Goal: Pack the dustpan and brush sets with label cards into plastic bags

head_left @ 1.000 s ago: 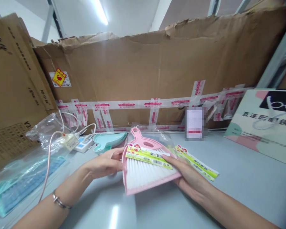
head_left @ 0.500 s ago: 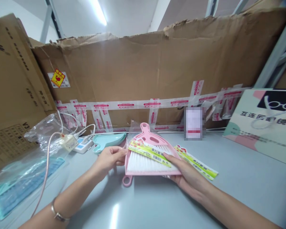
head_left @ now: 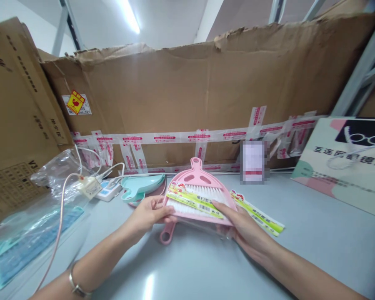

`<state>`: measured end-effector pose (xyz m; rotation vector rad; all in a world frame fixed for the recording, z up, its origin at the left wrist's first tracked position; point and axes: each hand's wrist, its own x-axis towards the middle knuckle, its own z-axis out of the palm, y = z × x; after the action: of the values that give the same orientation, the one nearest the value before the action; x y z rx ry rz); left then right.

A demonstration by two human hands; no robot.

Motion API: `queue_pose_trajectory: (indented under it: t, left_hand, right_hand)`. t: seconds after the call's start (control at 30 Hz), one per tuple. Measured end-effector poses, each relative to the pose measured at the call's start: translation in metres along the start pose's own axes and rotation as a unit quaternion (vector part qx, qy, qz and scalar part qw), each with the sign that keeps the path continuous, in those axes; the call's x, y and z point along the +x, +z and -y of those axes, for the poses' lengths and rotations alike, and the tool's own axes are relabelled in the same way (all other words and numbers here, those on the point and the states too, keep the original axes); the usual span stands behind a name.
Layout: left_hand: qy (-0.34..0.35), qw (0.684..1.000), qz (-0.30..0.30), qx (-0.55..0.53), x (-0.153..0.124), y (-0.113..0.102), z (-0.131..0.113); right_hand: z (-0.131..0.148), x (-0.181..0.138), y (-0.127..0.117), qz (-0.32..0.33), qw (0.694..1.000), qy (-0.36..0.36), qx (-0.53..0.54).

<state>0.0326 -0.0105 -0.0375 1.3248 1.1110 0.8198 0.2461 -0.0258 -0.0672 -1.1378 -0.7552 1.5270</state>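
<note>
Both hands hold a pink dustpan [head_left: 192, 177] in front of me, its holed handle pointing away. White bristles of a brush [head_left: 217, 195] lie across its face, and a pink ring-ended handle [head_left: 168, 234] sticks out below the near left edge. A yellow-green label card [head_left: 190, 199] slants over the bristles. My left hand [head_left: 151, 213] is closed on the left edge, thumb on top. At the right edge, my right hand [head_left: 243, 223] grips the pan with its thumb on the card's end. Clear plastic hangs under the near edge.
A second label card [head_left: 264, 218] lies on the grey table [head_left: 193, 266] at right. Behind my left hand is a teal dustpan [head_left: 143, 183], with a power strip [head_left: 108, 191] beside it. Bagged teal-blue items [head_left: 40, 246] lie left. A large cardboard box [head_left: 175, 91] stands behind.
The pink dustpan has tilted and shifted slightly right, its near edge rising. My left hand has moved further onto its left edge, and clear plastic now shows below.
</note>
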Motion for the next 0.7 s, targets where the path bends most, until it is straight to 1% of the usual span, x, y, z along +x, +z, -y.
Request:
queue_pose_trajectory:
  t: [0.07,0.13,0.2,0.27,0.33,0.4,0.47,0.5,0.53,0.6,0.7]
  left_hand:
    - [-0.019,0.999,-0.034,0.003,0.002,0.003,0.004]
    - [-0.033,0.998,-0.049,0.021,0.003,0.006,0.007]
    - [-0.054,0.996,-0.038,0.061,0.002,0.008,0.011]
    - [-0.05,0.994,-0.014,0.096,0.001,0.007,0.013]
    - [-0.006,0.994,0.018,0.105,-0.002,0.003,0.013]
    - [0.061,0.992,0.056,0.097,-0.005,-0.005,0.012]
    - [0.121,0.979,0.098,0.127,-0.009,-0.012,0.009]
    - [0.148,0.97,0.108,0.159,-0.009,-0.014,0.008]
    - [0.172,0.959,0.11,0.196,-0.01,-0.016,0.007]
    - [0.208,0.94,0.087,0.256,-0.008,-0.017,0.006]
    - [0.238,0.935,0.021,0.263,-0.002,-0.013,0.008]
  right_hand:
    - [0.001,0.001,-0.001,0.007,1.0,0.011,0.024]
    - [0.001,0.003,-0.002,0.009,0.998,0.015,0.063]
    - [0.0,0.007,-0.004,0.009,0.995,0.025,0.094]
    - [-0.001,0.011,-0.006,0.002,0.995,0.032,0.099]
    - [-0.002,0.013,-0.008,-0.005,0.995,0.033,0.09]
    - [-0.003,0.014,-0.008,-0.009,0.996,0.034,0.086]
    - [-0.003,0.012,-0.008,-0.007,0.995,0.037,0.089]
    - [-0.002,0.011,-0.007,-0.004,0.995,0.036,0.09]
    - [-0.001,0.01,-0.006,-0.001,0.996,0.033,0.089]
    - [0.001,0.007,-0.005,0.006,0.997,0.022,0.074]
    - [0.005,0.001,-0.002,0.047,0.997,-0.019,0.054]
